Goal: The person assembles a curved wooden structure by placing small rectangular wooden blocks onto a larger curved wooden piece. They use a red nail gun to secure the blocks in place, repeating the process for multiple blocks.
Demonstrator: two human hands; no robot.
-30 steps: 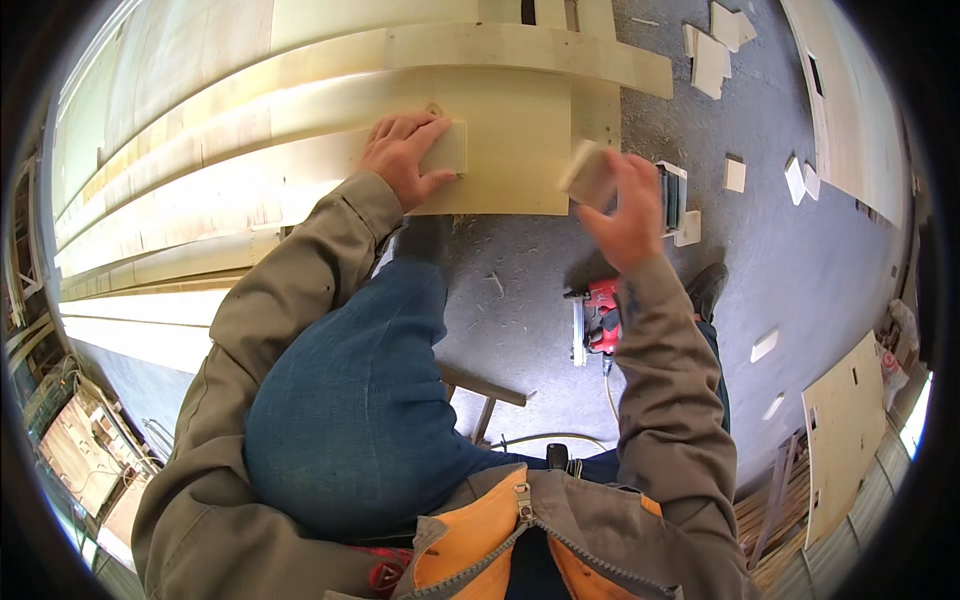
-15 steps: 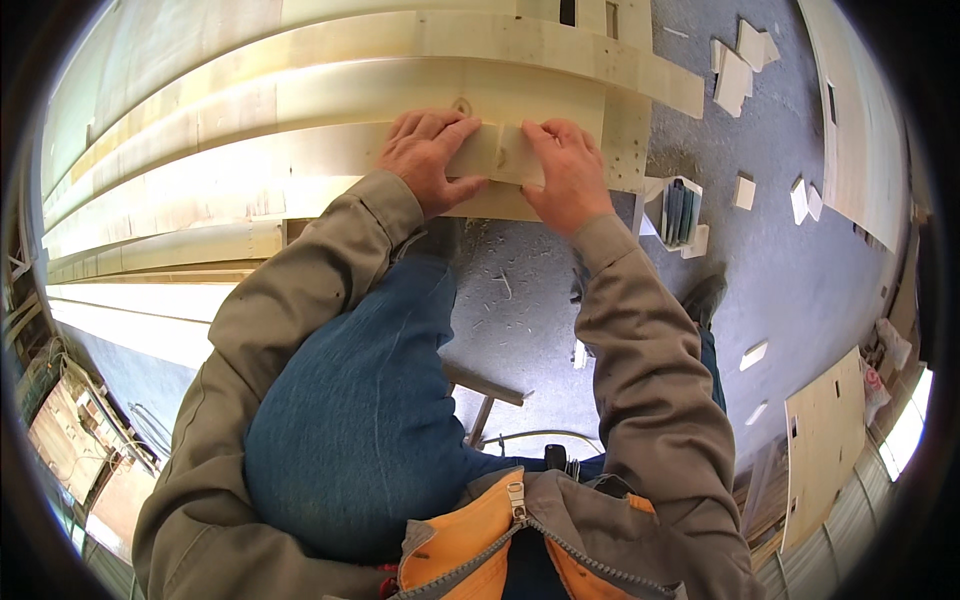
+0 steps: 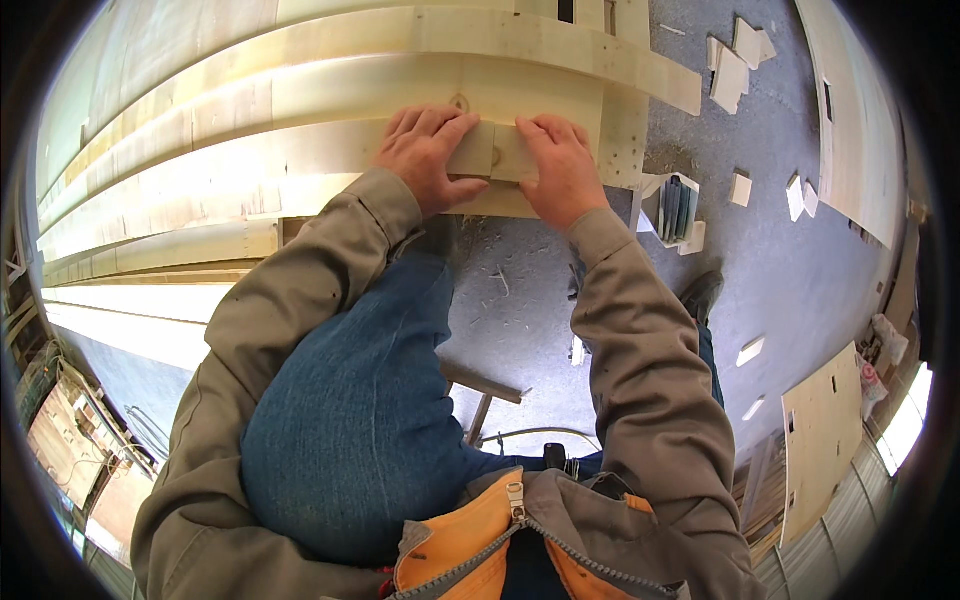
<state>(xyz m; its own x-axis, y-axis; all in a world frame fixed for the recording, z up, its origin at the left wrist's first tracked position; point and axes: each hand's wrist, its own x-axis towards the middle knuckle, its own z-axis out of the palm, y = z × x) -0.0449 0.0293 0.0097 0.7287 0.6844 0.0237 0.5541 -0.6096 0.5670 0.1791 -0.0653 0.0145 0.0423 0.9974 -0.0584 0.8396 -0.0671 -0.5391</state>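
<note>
My left hand grips the right end of a long, pale wooden board, thumb along its near edge and fingers over its far side. My right hand is closed around a short wooden piece with a small knot. The two ends meet at a thin seam between my hands. Both pieces lie over a wide pale wooden panel, whose round knot shows just beyond my left fingers. My fingertips partly hide the far edges of both pieces.
Another long wooden strip crosses the panel farther away, its end jutting right. On the grey floor lie several wood offcuts. An open box of dark flat pieces stands right of the panel. A plywood sheet lies at lower right.
The lighter strip at the joint has narrowed to a thin line, the short piece now sitting closer against the board. My right hand has shifted slightly left; the left hand has hardly moved.
</note>
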